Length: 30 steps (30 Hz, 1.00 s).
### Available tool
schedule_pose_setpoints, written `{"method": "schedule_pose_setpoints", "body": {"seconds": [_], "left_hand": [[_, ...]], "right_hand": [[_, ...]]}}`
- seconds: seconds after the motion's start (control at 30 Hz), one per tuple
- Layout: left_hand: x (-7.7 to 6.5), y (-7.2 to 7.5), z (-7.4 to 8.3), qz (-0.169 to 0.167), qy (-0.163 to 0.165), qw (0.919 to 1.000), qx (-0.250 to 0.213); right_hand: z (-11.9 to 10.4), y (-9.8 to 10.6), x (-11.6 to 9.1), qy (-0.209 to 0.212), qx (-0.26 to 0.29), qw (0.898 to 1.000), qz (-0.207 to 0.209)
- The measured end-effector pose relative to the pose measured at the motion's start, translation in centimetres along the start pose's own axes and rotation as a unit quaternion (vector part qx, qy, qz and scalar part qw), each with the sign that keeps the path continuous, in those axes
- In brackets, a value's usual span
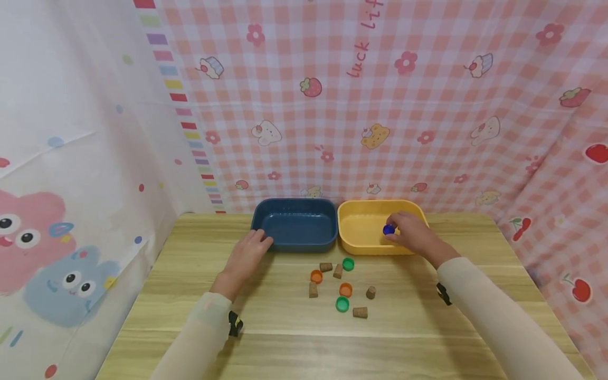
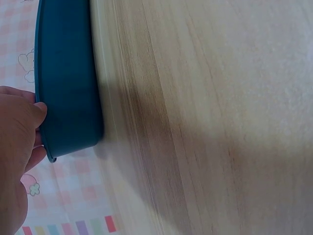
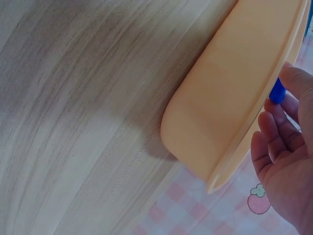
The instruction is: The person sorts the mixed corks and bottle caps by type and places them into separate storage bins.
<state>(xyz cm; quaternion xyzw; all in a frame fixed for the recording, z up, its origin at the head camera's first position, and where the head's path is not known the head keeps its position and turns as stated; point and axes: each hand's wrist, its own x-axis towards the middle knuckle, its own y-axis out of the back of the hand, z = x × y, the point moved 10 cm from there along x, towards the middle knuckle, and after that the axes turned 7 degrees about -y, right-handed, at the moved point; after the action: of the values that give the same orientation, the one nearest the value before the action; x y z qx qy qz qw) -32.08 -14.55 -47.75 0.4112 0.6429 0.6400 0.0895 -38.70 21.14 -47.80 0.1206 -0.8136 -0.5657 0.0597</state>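
Observation:
My right hand (image 1: 414, 232) pinches a blue bottle cap (image 1: 388, 229) between thumb and fingers over the right part of the yellow bin (image 1: 349, 244). In the right wrist view, the blue cap (image 3: 278, 91) shows just past the bin's rim. At the near left corner of the dark blue bin (image 1: 304, 247), my left hand (image 1: 248, 254) grips the rim; the left wrist view has the thumb on the near side of that rim and other fingers partly hidden behind it. On the table in front lie green caps (image 1: 348, 264), orange caps (image 1: 345, 290) and several corks (image 1: 360, 312).
Both bins stand side by side along the back of the wood-grain table (image 1: 285, 348). A pink checked cloth (image 1: 294, 158) hangs right behind them. Another cloth, white with cartoon figures (image 1: 71, 285), hangs at the left.

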Motion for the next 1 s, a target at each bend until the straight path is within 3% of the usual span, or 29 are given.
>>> {"method": "schedule_pose_setpoints", "body": {"seconds": [0.5, 1.0], "left_hand": [[-0.2, -0.2, 0.1, -0.017, 0.008, 0.9998, -0.002], [0.0, -0.2, -0.1, -0.017, 0.011, 0.9998, -0.007]], "right_hand": [[0.0, -0.6, -0.4, 0.033, 0.003, 0.999, 0.006], [-0.7, 0.7, -1.2, 0.054, -0.018, 0.998, -0.005]]}}
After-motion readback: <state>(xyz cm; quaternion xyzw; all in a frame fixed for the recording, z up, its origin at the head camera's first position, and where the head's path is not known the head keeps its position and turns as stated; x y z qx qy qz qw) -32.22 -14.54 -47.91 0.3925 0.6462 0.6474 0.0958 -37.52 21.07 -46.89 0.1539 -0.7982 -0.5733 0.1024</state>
